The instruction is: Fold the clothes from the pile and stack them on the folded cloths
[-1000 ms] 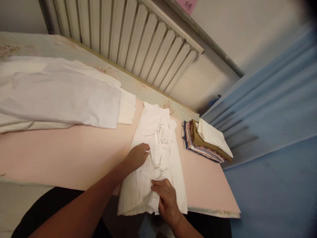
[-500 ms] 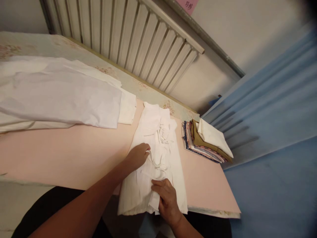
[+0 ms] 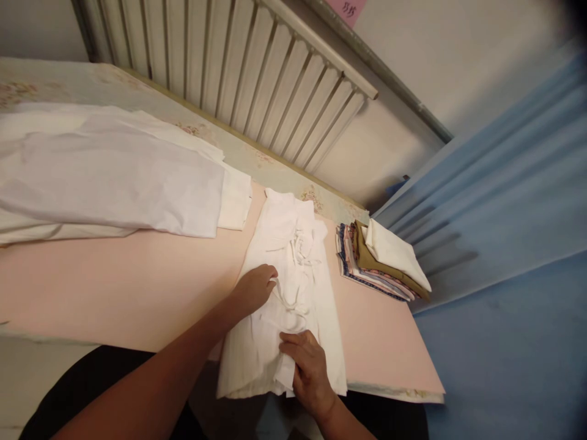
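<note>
A white garment (image 3: pixel 321 299) lies lengthwise over the pink-topped table, its lower end hanging past the front edge. Thin white ties or gathered strips lie bunched along its middle. My left hand (image 3: pixel 257 288) is closed on the cloth at the garment's left side, near a looped tie; the fingertips are partly hidden. Lower down, my right hand (image 3: pixel 309 370) grips a folded flap of the same garment close to the table's front edge, thumb and fingers pinched together.
Large white cloths (image 3: pixel 114 177) lie piled at the left. A stack of folded fabrics (image 3: pixel 380 263) sits on the right of the pink table surface (image 3: pixel 114 293). A radiator (image 3: pixel 238 73) stands behind, and a blue curtain (image 3: pixel 504 244) hangs along the right side.
</note>
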A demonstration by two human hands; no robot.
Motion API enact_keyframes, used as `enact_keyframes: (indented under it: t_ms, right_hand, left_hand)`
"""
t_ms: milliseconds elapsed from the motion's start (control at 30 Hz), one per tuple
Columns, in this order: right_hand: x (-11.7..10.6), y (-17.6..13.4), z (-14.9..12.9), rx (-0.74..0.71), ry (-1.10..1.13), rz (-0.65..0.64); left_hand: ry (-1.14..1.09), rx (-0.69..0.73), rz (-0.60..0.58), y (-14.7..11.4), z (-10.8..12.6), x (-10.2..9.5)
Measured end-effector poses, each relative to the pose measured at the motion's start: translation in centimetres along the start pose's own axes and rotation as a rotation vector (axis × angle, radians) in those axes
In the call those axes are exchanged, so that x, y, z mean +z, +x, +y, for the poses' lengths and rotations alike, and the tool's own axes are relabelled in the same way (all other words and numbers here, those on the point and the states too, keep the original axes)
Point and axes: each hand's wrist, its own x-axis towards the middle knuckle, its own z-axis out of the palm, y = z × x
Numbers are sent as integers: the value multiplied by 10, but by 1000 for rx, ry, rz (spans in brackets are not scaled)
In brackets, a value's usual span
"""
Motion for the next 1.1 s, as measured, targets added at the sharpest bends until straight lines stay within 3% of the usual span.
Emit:
enact_keyframes:
  t_ms: [1100]
  right_hand:
    - [1, -2, 2, 7, 0, -10]
  left_hand:
    - [-6, 16, 19, 1, -4, 4]
